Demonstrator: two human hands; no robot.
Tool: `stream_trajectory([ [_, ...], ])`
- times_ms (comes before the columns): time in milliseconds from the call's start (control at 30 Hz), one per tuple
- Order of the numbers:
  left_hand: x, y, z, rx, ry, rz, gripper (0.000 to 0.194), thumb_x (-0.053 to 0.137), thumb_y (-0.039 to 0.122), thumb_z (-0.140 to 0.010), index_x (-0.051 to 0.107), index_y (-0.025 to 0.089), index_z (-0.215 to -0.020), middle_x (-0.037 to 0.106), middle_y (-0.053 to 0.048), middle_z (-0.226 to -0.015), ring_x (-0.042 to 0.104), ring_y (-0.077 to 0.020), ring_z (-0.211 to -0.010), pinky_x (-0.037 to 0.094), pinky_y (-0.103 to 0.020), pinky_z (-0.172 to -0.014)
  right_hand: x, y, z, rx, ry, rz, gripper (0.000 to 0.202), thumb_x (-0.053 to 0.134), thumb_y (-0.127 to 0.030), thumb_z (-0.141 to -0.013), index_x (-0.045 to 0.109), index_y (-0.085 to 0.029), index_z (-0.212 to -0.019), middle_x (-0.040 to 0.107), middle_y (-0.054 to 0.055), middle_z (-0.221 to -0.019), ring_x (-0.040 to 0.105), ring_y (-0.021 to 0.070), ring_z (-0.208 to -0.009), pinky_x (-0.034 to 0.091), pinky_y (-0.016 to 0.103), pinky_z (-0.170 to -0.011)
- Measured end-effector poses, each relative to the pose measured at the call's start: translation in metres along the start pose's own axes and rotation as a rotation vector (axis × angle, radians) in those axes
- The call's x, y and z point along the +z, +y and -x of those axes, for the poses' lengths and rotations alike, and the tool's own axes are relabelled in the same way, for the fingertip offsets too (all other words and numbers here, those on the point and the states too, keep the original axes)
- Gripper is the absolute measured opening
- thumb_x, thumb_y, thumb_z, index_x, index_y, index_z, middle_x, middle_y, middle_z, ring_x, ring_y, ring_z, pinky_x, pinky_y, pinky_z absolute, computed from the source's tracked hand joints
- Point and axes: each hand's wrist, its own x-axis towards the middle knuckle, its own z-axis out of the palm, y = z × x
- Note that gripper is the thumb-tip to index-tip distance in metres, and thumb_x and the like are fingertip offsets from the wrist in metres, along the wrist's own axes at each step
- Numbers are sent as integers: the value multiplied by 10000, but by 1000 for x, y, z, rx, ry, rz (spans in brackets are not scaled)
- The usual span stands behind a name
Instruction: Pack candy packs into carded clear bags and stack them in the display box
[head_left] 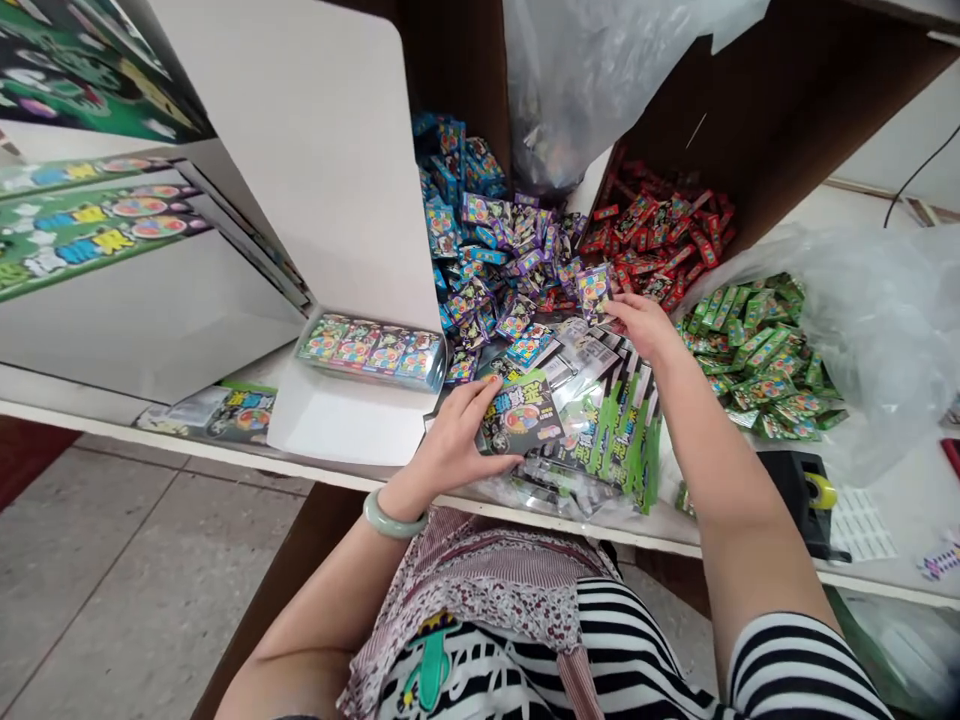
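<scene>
At the near side of the bench (664, 528), a person stands in a striped top (637, 610) and a patterned apron (487, 545), with a pale green bracelet (394, 516) on the left wrist. The left hand (454, 435) has its fingers clamped on one end of a black-and-green pouch (521, 415), thumb along the lower edge and the others over the upper corner. Just right of it lies an overlapping row of similar pouches (615, 430). Further right stand a black tape dispenser (780, 490) with a yellow roll and, beside it, a white sheet (862, 525) marked in rows. To the left sits an opened white carton (330, 150), its flap raised, with colourful packs (371, 345) lined up inside; green printed boxes (97, 225) lean beyond its left side. Past the pouches, the right hand (641, 322) pinches a small purple packet (595, 290), fingers closed on its lower corner. A green heap (765, 355) of packets lies to that arm's right, on clear plastic. Behind the pinched packet spreads a purple heap (529, 240), touching a blue heap (457, 170) at left and a red heap (667, 240) at right. Farthest off, a translucent bag (585, 85) hangs down between the dark compartments.
</scene>
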Motion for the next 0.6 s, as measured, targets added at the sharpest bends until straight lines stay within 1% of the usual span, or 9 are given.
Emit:
stream_trajectory([
  [100,0,3,-1,-21,3,-20,980,769,552,-764,296,214,-1553,490,-178,-1401,510,-353,-1309,448,-538,-1122,-19,12,55,-166,-18,-34,270,659,-425,-808,663,-203,-962,686,28,-878,643,200,-756,547,320,-680],
  [133,0,4,-1,-29,4,-29,975,772,547,-762,304,213,-1550,494,-176,-1397,513,-353,-1306,447,-537,-1122,-24,16,72,-246,19,49,279,654,-422,-818,668,-207,-996,686,41,-901,645,220,-782,555,349,-715],
  [233,1,5,0,-62,-3,-61,969,783,534,-752,319,213,-1540,498,-170,-1387,508,-356,-1314,435,-539,-1134,-30,26,118,-419,124,492,262,640,-319,-850,675,-208,-1085,674,106,-1017,652,295,-893,550,442,-825],
  [300,4,5,1,-78,-25,-78,967,789,529,-745,327,217,-1536,497,-164,-1383,499,-357,-1322,424,-542,-1143,-28,31,139,-441,45,680,281,648,-291,-860,666,-200,-1125,662,139,-1084,653,331,-933,548,473,-828],
  [333,5,5,1,-81,-37,-83,970,791,532,-742,331,217,-1535,496,-163,-1382,498,-357,-1322,421,-543,-1145,-28,33,146,-438,-40,685,306,664,-309,-865,656,-199,-1150,663,141,-1099,658,332,-931,555,473,-816],
  [400,6,5,3,-79,-56,-88,976,788,550,-740,336,211,-1535,497,-166,-1378,503,-354,-1312,423,-541,-1143,-31,36,152,-445,-184,557,382,684,-367,-875,622,-212,-1218,676,117,-1118,668,312,-941,567,462,-822],
  [500,4,5,6,-79,-56,-85,971,773,580,-746,344,203,-1532,504,-168,-1366,514,-349,-1297,429,-542,-1137,-47,41,142,-504,-256,411,447,698,-380,-875,597,-234,-1285,678,94,-1217,637,314,-1117,517,507,-984],
  [533,4,5,8,-81,-55,-82,967,770,583,-748,346,204,-1530,505,-167,-1365,516,-347,-1296,431,-543,-1134,-52,43,136,-527,-278,434,502,730,-372,-850,590,-237,-1313,650,100,-1301,583,335,-1226,461,544,-1060],
  [600,3,5,9,-76,-55,-73,964,772,585,-745,352,205,-1525,504,-166,-1366,518,-346,-1297,438,-541,-1130,-57,47,121,-549,-377,540,698,813,-345,-770,543,-249,-1407,510,111,-1503,397,385,-1421,320,614,-1164],
])
